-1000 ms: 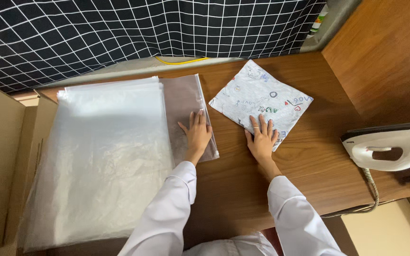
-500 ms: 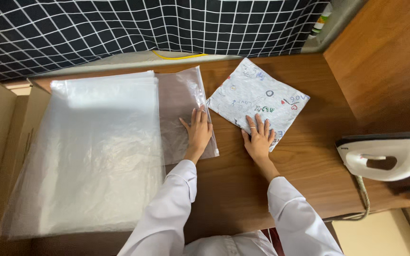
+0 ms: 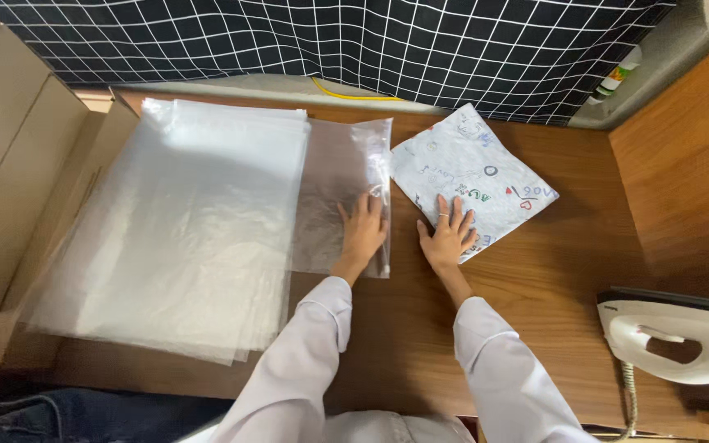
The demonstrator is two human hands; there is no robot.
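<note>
Two hands flat, left hand [image 3: 364, 232] on clear bag [image 3: 340, 176], right hand [image 3: 448, 235] on printed cloth [image 3: 473, 168]

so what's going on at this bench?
A person in white sleeves has both hands flat on a wooden table. The left hand presses a clear plastic bag beside a stack of plastic sheets; the right hand rests on a folded printed cloth. A white iron sits at the right.

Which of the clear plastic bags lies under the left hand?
The small single bag beside the printed cloth; the left hand rests flat on it. The large stack of bags lies further left, untouched.
</note>
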